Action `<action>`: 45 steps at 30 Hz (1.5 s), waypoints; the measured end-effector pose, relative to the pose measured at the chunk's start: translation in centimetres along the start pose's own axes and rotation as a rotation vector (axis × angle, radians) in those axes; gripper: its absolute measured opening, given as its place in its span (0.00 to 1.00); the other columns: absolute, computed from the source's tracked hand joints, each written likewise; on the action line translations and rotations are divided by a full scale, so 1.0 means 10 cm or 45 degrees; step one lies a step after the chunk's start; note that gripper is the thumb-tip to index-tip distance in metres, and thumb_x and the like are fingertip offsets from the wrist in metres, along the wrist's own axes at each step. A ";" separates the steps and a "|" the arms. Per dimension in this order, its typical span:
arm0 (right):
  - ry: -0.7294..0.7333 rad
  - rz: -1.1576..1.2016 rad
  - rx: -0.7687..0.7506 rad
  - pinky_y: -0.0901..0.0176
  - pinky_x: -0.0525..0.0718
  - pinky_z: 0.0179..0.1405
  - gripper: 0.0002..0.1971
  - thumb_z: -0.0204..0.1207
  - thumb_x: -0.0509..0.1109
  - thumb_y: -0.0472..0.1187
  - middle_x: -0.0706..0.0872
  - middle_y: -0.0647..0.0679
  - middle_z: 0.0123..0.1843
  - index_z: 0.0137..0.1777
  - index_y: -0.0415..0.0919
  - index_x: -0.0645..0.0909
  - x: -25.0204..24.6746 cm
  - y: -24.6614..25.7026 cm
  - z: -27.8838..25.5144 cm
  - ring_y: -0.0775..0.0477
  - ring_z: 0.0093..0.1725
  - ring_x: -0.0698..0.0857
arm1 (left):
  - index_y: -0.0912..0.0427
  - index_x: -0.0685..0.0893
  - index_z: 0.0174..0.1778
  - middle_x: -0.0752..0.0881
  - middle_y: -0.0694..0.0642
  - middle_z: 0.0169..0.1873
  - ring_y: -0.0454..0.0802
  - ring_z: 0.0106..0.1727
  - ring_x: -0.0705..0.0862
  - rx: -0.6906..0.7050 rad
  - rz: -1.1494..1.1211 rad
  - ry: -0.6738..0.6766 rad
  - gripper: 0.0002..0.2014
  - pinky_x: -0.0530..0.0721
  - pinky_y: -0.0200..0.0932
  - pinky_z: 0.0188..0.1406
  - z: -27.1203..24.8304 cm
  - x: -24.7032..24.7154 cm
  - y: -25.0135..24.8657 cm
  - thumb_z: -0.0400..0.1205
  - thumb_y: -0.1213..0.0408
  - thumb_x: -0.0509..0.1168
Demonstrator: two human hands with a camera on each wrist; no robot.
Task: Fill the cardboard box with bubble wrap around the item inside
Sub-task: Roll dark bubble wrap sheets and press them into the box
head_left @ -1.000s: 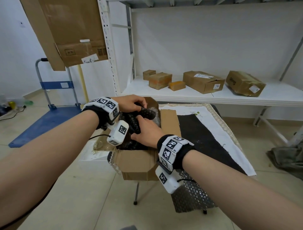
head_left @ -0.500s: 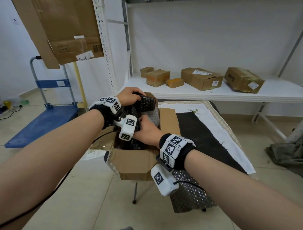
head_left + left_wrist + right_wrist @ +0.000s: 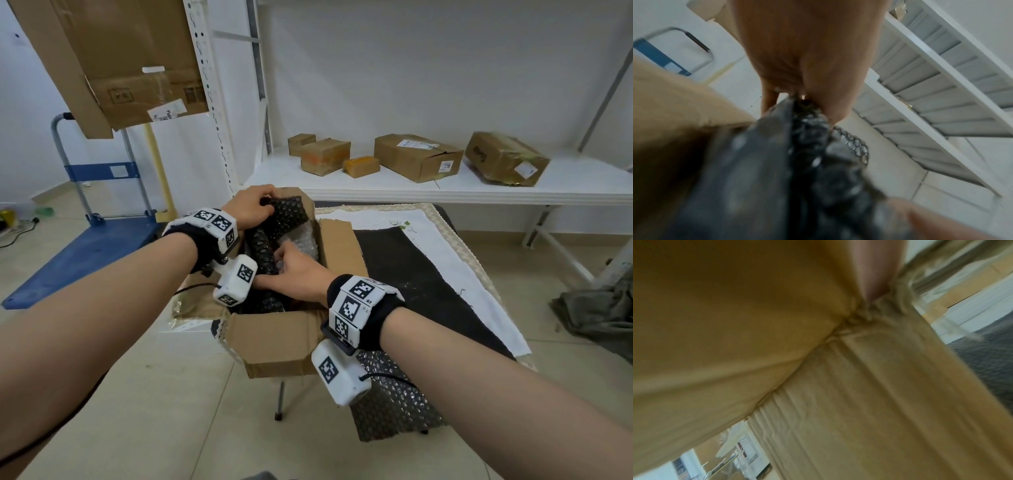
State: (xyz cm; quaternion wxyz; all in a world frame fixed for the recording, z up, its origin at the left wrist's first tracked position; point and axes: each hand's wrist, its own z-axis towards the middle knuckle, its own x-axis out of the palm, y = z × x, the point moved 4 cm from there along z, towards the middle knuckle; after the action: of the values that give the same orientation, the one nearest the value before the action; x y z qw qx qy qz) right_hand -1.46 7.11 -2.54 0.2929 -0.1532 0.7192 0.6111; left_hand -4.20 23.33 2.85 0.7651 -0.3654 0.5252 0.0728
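Cardboard box [image 3: 274, 339]: open, flaps splayed outward, standing at the near left corner of a small table [image 3: 442, 287] covered with a black mat and a white cloth.
Black bubble wrap [image 3: 274, 226]: crumpled inside the box, its upper end rising above the far rim; seen close and blurred in the left wrist view [image 3: 807, 133].
Clear bubble wrap [image 3: 305, 241]: a pale wad in the box, just right of the black wrap.
Item inside: hidden under the wrap; it cannot be made out.
Left hand [image 3: 251, 207]: at the far rim of the box, fingers curled over the top end of the black wrap and gripping it, thumb and fingers closed on it in the left wrist view [image 3: 807, 65].
Right hand [image 3: 298, 270]: inside the box, fingers bent down into the clear wad; whether they grip or only press it cannot be told. The right wrist view shows only blurred cardboard [image 3: 879, 394].
Spare bubble wrap sheet [image 3: 394, 404]: hangs off the table's near edge, under the right wrist.
Background: a white shelf [image 3: 445, 192] carrying five closed cartons; a blue hand trolley [image 3: 85, 246] on the floor at left.
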 end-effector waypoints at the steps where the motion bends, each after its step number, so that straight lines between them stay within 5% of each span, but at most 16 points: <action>1: -0.002 0.011 -0.002 0.57 0.74 0.41 0.35 0.74 0.77 0.56 0.78 0.48 0.54 0.71 0.38 0.66 0.00 0.00 -0.01 0.48 0.52 0.79 | 0.60 0.82 0.60 0.82 0.55 0.54 0.53 0.59 0.80 0.052 0.154 0.041 0.12 0.72 0.40 0.58 -0.01 -0.02 -0.02 0.81 0.70 0.65; 6: 0.050 0.059 -0.006 0.56 0.75 0.43 0.34 0.69 0.81 0.56 0.78 0.49 0.50 0.64 0.41 0.67 -0.02 -0.01 -0.04 0.49 0.48 0.78 | 0.60 0.81 0.69 0.81 0.62 0.60 0.57 0.60 0.80 0.135 0.524 0.284 0.20 0.78 0.46 0.60 -0.06 -0.12 -0.20 0.81 0.59 0.69; 9: 0.132 0.055 0.004 0.56 0.74 0.41 0.30 0.70 0.81 0.54 0.77 0.48 0.48 0.61 0.42 0.68 -0.01 -0.01 -0.05 0.49 0.45 0.77 | 0.57 0.79 0.72 0.80 0.59 0.62 0.55 0.60 0.79 0.076 0.599 0.464 0.22 0.77 0.44 0.62 -0.05 -0.14 -0.20 0.81 0.63 0.68; 11: 0.195 0.036 0.027 0.54 0.75 0.43 0.25 0.72 0.80 0.50 0.76 0.48 0.46 0.58 0.43 0.68 0.01 0.01 -0.04 0.48 0.44 0.78 | 0.53 0.76 0.75 0.79 0.56 0.64 0.58 0.62 0.82 -0.015 0.610 0.572 0.28 0.82 0.53 0.64 -0.04 -0.15 -0.13 0.77 0.69 0.70; 14: 0.314 0.069 0.067 0.51 0.80 0.47 0.21 0.76 0.77 0.42 0.75 0.47 0.46 0.57 0.42 0.67 0.05 0.03 -0.04 0.48 0.42 0.81 | 0.51 0.77 0.75 0.81 0.61 0.66 0.62 0.54 0.88 -0.079 0.507 0.635 0.34 0.88 0.59 0.53 -0.04 -0.13 0.01 0.72 0.75 0.74; 19: 0.444 0.006 0.077 0.53 0.82 0.45 0.19 0.78 0.75 0.36 0.79 0.44 0.48 0.57 0.40 0.66 0.11 0.03 -0.05 0.48 0.43 0.82 | 0.59 0.78 0.74 0.83 0.62 0.63 0.62 0.48 0.89 -0.103 0.434 0.612 0.33 0.91 0.45 0.35 -0.08 -0.04 0.08 0.72 0.77 0.76; 22: 0.499 -0.091 0.098 0.41 0.82 0.64 0.20 0.77 0.76 0.37 0.83 0.35 0.61 0.59 0.41 0.66 0.15 0.03 -0.03 0.37 0.61 0.85 | 0.57 0.80 0.73 0.85 0.49 0.41 0.55 0.41 0.89 -0.097 0.489 0.618 0.30 0.90 0.46 0.42 -0.06 0.03 0.12 0.73 0.73 0.77; 25: 0.602 -0.122 0.122 0.38 0.79 0.68 0.19 0.79 0.72 0.34 0.81 0.33 0.64 0.62 0.42 0.65 0.20 0.02 -0.03 0.35 0.67 0.82 | 0.58 0.84 0.68 0.83 0.44 0.28 0.51 0.38 0.86 0.016 0.679 0.617 0.26 0.86 0.47 0.52 -0.03 0.08 0.09 0.73 0.67 0.78; 27: 0.674 -0.192 0.104 0.46 0.81 0.66 0.18 0.82 0.67 0.35 0.77 0.34 0.71 0.67 0.43 0.65 0.22 0.02 -0.04 0.36 0.69 0.79 | 0.56 0.84 0.68 0.87 0.47 0.36 0.53 0.50 0.85 0.040 0.787 0.607 0.24 0.81 0.47 0.63 -0.02 0.10 0.10 0.74 0.65 0.76; 30: 0.734 -0.400 0.050 0.68 0.77 0.47 0.23 0.89 0.59 0.38 0.70 0.38 0.78 0.81 0.40 0.60 0.25 0.04 -0.05 0.43 0.68 0.76 | 0.48 0.77 0.75 0.87 0.52 0.60 0.53 0.63 0.82 0.016 0.896 0.707 0.28 0.77 0.46 0.68 -0.06 0.16 0.18 0.78 0.62 0.71; 32: 0.719 -0.463 0.036 0.65 0.75 0.57 0.24 0.90 0.56 0.38 0.70 0.38 0.80 0.84 0.38 0.59 0.24 0.09 -0.06 0.41 0.74 0.74 | 0.49 0.71 0.80 0.82 0.54 0.69 0.55 0.68 0.79 0.000 0.940 0.774 0.30 0.75 0.48 0.70 -0.12 0.18 0.22 0.80 0.62 0.69; 33: 0.696 -0.449 0.027 0.62 0.75 0.61 0.23 0.89 0.57 0.38 0.72 0.38 0.79 0.83 0.37 0.63 0.23 0.12 -0.06 0.41 0.73 0.75 | 0.51 0.67 0.81 0.80 0.56 0.72 0.56 0.71 0.77 -0.006 0.919 0.797 0.31 0.74 0.49 0.72 -0.16 0.17 0.22 0.81 0.64 0.67; 35: 0.598 -0.275 0.036 0.65 0.79 0.48 0.18 0.87 0.60 0.34 0.83 0.41 0.64 0.75 0.33 0.73 0.20 0.14 -0.06 0.46 0.56 0.82 | 0.55 0.63 0.83 0.76 0.58 0.74 0.57 0.74 0.75 -0.048 0.750 0.800 0.32 0.71 0.50 0.75 -0.21 0.13 0.20 0.83 0.68 0.66; 38: 0.383 0.039 0.021 0.66 0.79 0.39 0.05 0.85 0.62 0.31 0.82 0.48 0.42 0.57 0.36 0.76 0.13 0.12 -0.07 0.50 0.40 0.81 | 0.55 0.66 0.72 0.82 0.62 0.59 0.60 0.59 0.81 -0.009 0.526 0.616 0.24 0.78 0.56 0.64 -0.21 0.02 0.17 0.82 0.68 0.66; 41: 0.437 0.285 0.024 0.62 0.82 0.39 0.02 0.86 0.59 0.32 0.88 0.39 0.48 0.54 0.39 0.70 0.16 0.12 -0.12 0.51 0.36 0.83 | 0.54 0.67 0.63 0.82 0.62 0.49 0.56 0.46 0.78 0.101 0.548 0.605 0.16 0.79 0.55 0.55 -0.19 0.01 0.14 0.83 0.69 0.62; 45: 0.641 0.346 0.084 0.60 0.82 0.45 0.06 0.89 0.56 0.36 0.87 0.33 0.63 0.49 0.42 0.70 0.30 0.13 -0.13 0.45 0.48 0.84 | 0.52 0.75 0.70 0.84 0.59 0.54 0.56 0.54 0.81 0.159 0.631 0.701 0.20 0.77 0.48 0.59 -0.19 0.08 0.04 0.83 0.71 0.59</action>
State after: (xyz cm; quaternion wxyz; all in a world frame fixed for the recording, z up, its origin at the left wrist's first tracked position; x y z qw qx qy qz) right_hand -4.83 6.52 -3.27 0.0256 -0.1927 0.8028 0.5637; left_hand -5.46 22.16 1.67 0.5752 -0.1859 0.7872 0.1225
